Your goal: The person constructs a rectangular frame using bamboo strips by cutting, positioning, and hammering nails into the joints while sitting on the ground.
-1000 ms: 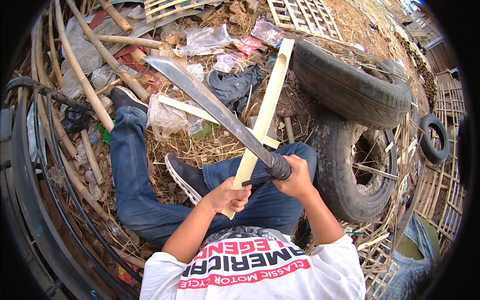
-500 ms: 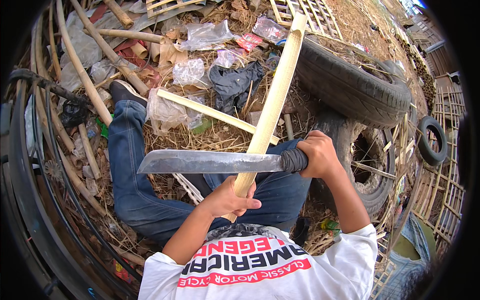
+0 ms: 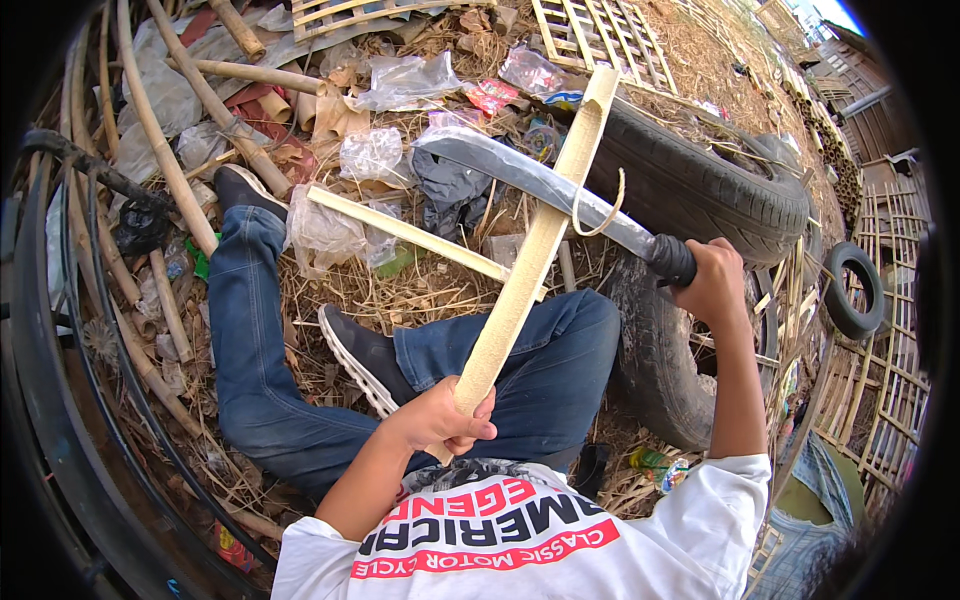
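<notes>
My left hand [image 3: 447, 420] is closed round the lower end of a split bamboo strip [image 3: 533, 262], which slants up and away to the right. In my right hand [image 3: 712, 284] is the dark wrapped handle of a machete [image 3: 500, 163]. Its long grey blade crosses the strip in the upper part and points to the far left. A thin curled shaving [image 3: 608, 212] stands at the blade where it meets the strip. Beyond my bent leg, a second, narrower bamboo strip [image 3: 405, 232] lies on the ground, one end passing behind the held strip.
Two worn tyres, an upper one [image 3: 705, 185] and a lower one [image 3: 655, 365], lie to the right. Bamboo poles [image 3: 165, 150] and a black curved frame [image 3: 50, 400] are at the left. Plastic bags [image 3: 405, 80] and straw litter the ground; bamboo lattices [image 3: 600, 40] lie farther off.
The machete has moved up along the strip, away from my body, its tip swinging farther away. A curled shaving now shows at the blade. My left hand still grips the strip and has shifted slightly.
</notes>
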Demonstrator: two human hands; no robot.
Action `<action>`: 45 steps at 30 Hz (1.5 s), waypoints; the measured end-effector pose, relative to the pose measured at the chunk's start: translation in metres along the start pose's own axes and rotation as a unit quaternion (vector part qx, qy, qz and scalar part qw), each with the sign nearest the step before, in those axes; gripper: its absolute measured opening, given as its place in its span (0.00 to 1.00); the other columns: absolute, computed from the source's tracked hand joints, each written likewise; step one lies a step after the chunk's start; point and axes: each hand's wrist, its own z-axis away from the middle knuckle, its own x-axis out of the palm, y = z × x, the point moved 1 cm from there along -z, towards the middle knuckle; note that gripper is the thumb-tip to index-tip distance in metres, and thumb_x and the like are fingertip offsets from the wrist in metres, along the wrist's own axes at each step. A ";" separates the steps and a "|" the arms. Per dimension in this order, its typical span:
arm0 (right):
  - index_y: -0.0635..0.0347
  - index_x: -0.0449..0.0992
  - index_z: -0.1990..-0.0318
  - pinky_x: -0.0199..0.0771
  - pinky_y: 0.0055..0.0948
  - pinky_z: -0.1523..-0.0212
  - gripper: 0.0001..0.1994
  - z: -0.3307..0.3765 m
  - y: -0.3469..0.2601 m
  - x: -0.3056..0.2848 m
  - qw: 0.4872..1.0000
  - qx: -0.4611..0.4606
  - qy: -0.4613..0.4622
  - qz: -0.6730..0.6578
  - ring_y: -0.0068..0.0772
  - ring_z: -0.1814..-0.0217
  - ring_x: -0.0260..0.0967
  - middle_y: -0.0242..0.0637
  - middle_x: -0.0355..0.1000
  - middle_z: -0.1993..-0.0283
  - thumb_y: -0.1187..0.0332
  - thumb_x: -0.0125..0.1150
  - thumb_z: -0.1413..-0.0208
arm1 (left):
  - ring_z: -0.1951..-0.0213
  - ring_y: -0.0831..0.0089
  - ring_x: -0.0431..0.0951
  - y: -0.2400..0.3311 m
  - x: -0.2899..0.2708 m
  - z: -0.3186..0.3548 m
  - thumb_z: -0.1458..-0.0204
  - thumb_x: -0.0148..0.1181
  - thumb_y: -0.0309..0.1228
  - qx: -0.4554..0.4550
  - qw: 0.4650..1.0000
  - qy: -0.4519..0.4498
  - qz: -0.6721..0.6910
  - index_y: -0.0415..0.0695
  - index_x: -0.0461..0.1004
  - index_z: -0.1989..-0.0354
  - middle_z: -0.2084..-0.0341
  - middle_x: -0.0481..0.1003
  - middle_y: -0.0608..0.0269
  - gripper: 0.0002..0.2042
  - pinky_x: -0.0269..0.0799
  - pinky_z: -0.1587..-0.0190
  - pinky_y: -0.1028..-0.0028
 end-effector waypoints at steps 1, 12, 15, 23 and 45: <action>0.58 0.72 0.79 0.71 0.41 0.62 0.11 0.002 -0.008 -0.001 1.000 0.012 -0.012 0.002 0.51 0.68 0.70 0.41 0.73 0.77 0.71 0.65 0.76 | 0.87 0.86 0.56 0.000 -0.005 -0.002 0.58 0.71 0.21 0.007 1.000 -0.005 0.010 0.47 0.62 0.75 0.85 0.59 0.75 0.18 0.49 0.87 0.80; 0.53 0.69 0.80 0.68 0.32 0.53 0.18 -0.013 -0.003 0.015 0.979 -0.196 -0.006 -0.046 0.40 0.71 0.70 0.35 0.71 0.79 0.68 0.68 0.87 | 0.86 0.82 0.63 -0.005 -0.015 -0.005 0.62 0.74 0.23 -0.042 0.987 -0.001 -0.153 0.44 0.64 0.74 0.82 0.63 0.71 0.18 0.56 0.86 0.81; 0.55 0.71 0.79 0.69 0.40 0.61 0.11 -0.013 0.052 -0.005 0.999 -0.005 0.037 0.038 0.47 0.71 0.70 0.41 0.72 0.79 0.67 0.68 0.72 | 0.87 0.84 0.60 -0.011 -0.012 -0.007 0.59 0.73 0.25 -0.047 0.993 -0.038 -0.104 0.44 0.63 0.74 0.84 0.61 0.72 0.18 0.56 0.86 0.80; 0.55 0.68 0.80 0.69 0.36 0.58 0.14 0.007 -0.009 0.023 0.983 -0.165 -0.063 -0.059 0.43 0.71 0.69 0.38 0.70 0.80 0.69 0.65 0.82 | 0.88 0.84 0.58 -0.009 -0.007 -0.019 0.58 0.70 0.22 -0.072 0.990 -0.025 -0.115 0.44 0.62 0.74 0.84 0.60 0.73 0.17 0.54 0.87 0.79; 0.55 0.68 0.81 0.68 0.31 0.58 0.14 0.026 -0.056 0.028 0.976 -0.188 -0.079 -0.076 0.39 0.73 0.71 0.35 0.71 0.80 0.68 0.64 0.82 | 0.87 0.85 0.57 -0.010 -0.017 -0.022 0.58 0.72 0.25 0.003 0.998 -0.015 -0.066 0.44 0.63 0.70 0.85 0.59 0.73 0.18 0.51 0.86 0.80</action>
